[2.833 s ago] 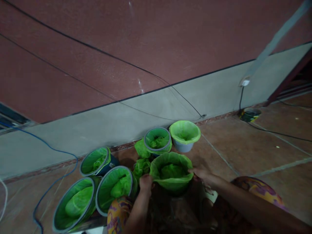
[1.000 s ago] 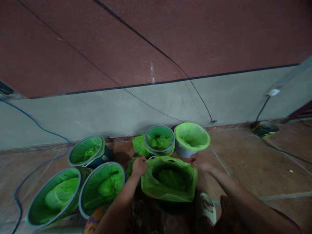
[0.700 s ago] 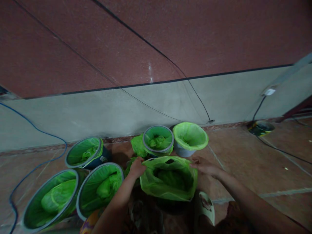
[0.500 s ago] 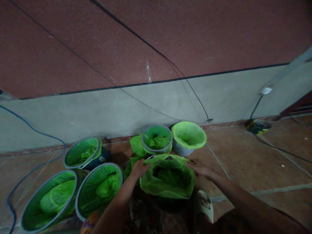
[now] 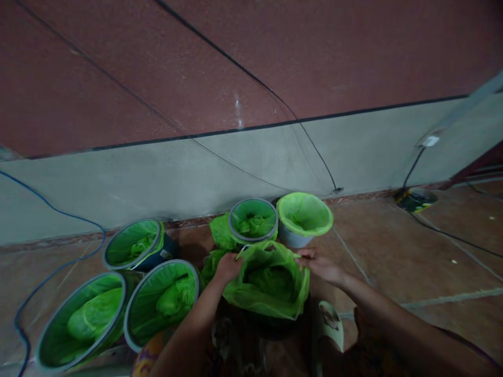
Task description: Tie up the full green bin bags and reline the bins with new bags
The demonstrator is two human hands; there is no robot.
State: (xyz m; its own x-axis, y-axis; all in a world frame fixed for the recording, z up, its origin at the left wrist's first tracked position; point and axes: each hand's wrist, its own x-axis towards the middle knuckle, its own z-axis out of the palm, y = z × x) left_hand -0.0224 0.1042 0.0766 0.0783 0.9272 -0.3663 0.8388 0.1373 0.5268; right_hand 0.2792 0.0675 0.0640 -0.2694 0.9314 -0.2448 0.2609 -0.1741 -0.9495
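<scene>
A thin green bin liner [image 5: 275, 306] stands spread over a dark bin [image 5: 271, 330] between my feet, its mouth gaping upward. On its left rim my left hand [image 5: 228, 268] is closed, fingers gripping the edge. Opposite it, my right hand [image 5: 320, 264] pinches the right rim. More green liner is bunched inside the bin. Just beyond stand a grey-rimmed bin [image 5: 253, 240] with crumpled liner in it and a pale bucket [image 5: 295, 240] whose green liner is folded over the rim. Loose green plastic [image 5: 223, 230] lies beside the grey-rimmed bin.
To the left are three lined bins: one by the wall [image 5: 168, 246] and two nearer ones, [image 5: 135, 340] being the rim of one. A blue cable [image 5: 74, 215] runs along the left floor. A dark tin [image 5: 416, 199] with a black cord stands at the right wall.
Both hands have shifted slightly, the right one inward and up, and the liner's mouth has drawn a little narrower. The bins around have stayed put.
</scene>
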